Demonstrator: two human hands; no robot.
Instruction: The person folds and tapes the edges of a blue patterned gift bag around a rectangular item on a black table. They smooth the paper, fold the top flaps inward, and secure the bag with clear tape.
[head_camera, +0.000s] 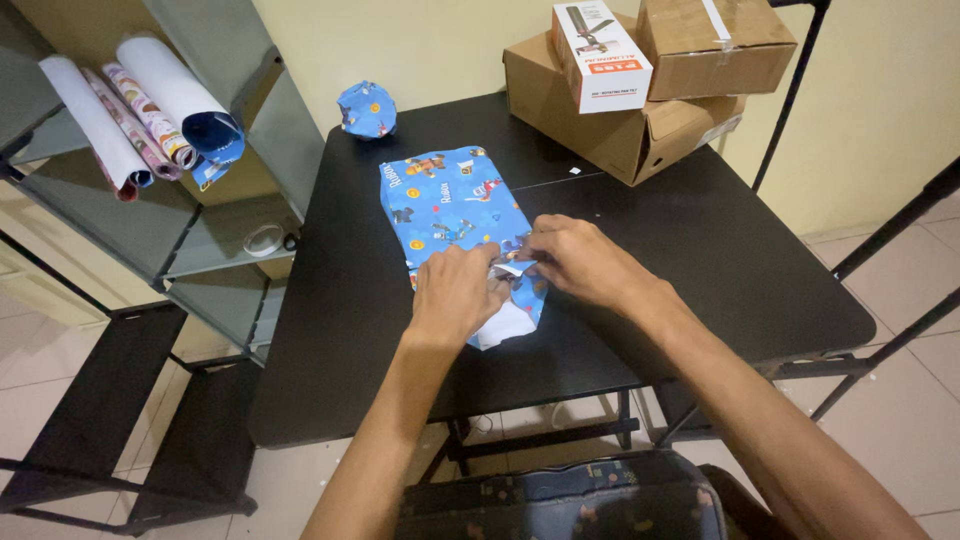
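a: starting at the left, what was there?

b: rolls of wrapping paper (140, 110) lay on a grey shelf unit (200, 210), with a roll of clear tape (263, 239) one shelf lower. on the black table (700, 260), a small ball wrapped in blue paper (366, 110) sat at the far edge.

a: and the work itself?

b: a flat parcel in blue cartoon-print wrapping paper (445, 205) lay in the middle of the table, long side running away from the person. its near end was the part in hand: i'd judge the step was folding that end shut.

a: the hands?

b: the left hand (455, 290) lay palm-down, fingers curled, pressing the near left corner of the parcel. the right hand (580, 260) was just beside it, fingertips pinched narrowly on a small flap of paper at the same end. a white underside of paper (505, 325) stuck out below them.

a: what did the next move call for?

b: probably creasing the flap flat and keeping it pressed while it was fixed.

a: further right?

b: stacked cardboard boxes (640, 100) with a white carton (600, 55) on top, well apart from the hands.
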